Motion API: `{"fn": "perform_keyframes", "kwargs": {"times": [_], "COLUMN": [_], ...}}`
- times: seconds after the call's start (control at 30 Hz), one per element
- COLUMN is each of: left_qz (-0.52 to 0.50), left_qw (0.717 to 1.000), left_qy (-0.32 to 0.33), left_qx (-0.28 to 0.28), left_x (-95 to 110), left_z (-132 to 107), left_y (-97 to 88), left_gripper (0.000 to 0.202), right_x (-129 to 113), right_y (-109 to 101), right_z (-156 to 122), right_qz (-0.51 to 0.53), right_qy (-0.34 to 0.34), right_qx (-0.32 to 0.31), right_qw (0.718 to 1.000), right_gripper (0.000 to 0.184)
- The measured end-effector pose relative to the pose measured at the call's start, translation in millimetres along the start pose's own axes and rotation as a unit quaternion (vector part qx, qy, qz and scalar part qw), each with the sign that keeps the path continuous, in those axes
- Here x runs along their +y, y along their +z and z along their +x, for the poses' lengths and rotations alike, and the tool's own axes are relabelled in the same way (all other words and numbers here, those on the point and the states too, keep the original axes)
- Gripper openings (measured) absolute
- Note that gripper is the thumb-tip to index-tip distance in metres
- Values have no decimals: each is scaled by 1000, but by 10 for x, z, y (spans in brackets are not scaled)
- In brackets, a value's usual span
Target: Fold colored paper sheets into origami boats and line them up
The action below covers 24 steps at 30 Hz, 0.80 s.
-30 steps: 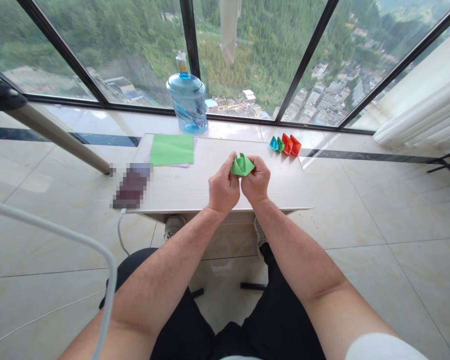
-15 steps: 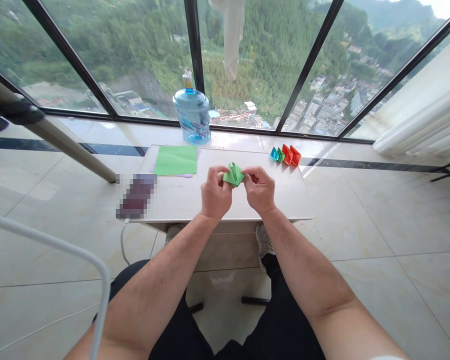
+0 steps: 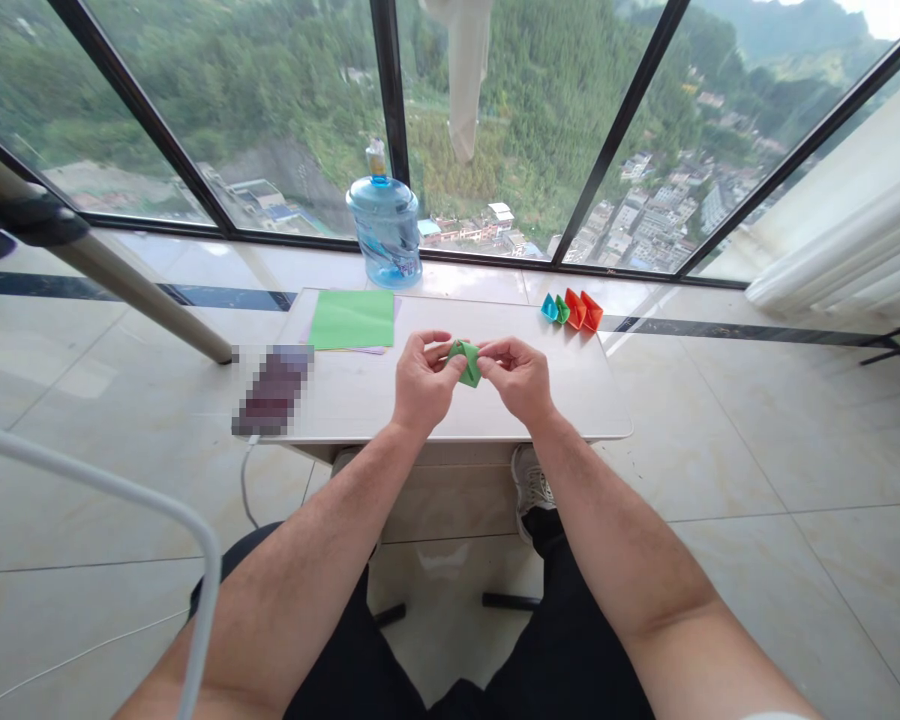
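Observation:
Between my two hands is a small piece of folded green paper (image 3: 468, 366), held above the white table (image 3: 360, 400). My left hand (image 3: 424, 378) pinches its left side, thumb at the front and fingers behind. At its right edge, my right hand (image 3: 517, 378) grips it between thumb and fingertips. Small folded paper boats stand at the table's far right corner: a blue one (image 3: 549, 308), a green one (image 3: 562, 310) and orange ones (image 3: 583, 311). A stack of square paper with a green sheet (image 3: 352, 320) on top lies at the back left.
A blurred-out phone-like object (image 3: 274, 392) with a cable sits at the table's left edge. Behind the table, a blue water jug (image 3: 385, 232) stands by the window. A white tube (image 3: 120, 475) curves across the lower left, and a beige pole (image 3: 150, 285) slants above it.
The folded green paper has turned and now looks narrower and more upright. My left hand has shifted slightly left, its thumb now across the paper's front. My right fingers have moved slightly inward.

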<state>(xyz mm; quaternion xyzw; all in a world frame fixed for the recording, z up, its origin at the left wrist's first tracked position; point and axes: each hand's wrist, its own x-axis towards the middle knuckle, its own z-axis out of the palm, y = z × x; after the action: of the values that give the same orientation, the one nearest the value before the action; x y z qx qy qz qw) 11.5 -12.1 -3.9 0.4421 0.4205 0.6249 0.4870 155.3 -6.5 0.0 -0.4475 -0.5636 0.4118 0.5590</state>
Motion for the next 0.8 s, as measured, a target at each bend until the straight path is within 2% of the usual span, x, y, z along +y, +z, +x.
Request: {"fn": "perform_keyframes", "kwargs": {"times": [0.17, 0.3, 0.43, 0.53, 0.67, 0.8], "left_qz": [0, -10, -51, -70, -62, -58], "left_qw": [1000, 999, 996, 995, 996, 995], "left_qy": [5, 16, -13, -44, -56, -82], "left_qx": [1, 51, 76, 59, 36, 7], "left_x": [2, 20, 42, 86, 135, 109], "left_z": [13, 36, 39, 22, 29, 62], "left_y": [-7, -6, 1, -7, -41, -66], "left_gripper": [49, 50, 52, 52, 51, 39], "right_x": [25, 25, -9, -33, -32, -25], "right_y": [12, 44, 106, 114, 58, 14], "right_z": [33, 20, 0, 4, 28, 47], "right_qz": [-42, -36, 19, 34, 29, 36], "right_qy": [31, 87, 130, 118, 92, 85], "right_qx": [-6, -47, -78, -58, -38, -20], "right_qw": [999, 994, 988, 991, 995, 996], "right_gripper": [40, 44, 42, 40, 38, 37]}}
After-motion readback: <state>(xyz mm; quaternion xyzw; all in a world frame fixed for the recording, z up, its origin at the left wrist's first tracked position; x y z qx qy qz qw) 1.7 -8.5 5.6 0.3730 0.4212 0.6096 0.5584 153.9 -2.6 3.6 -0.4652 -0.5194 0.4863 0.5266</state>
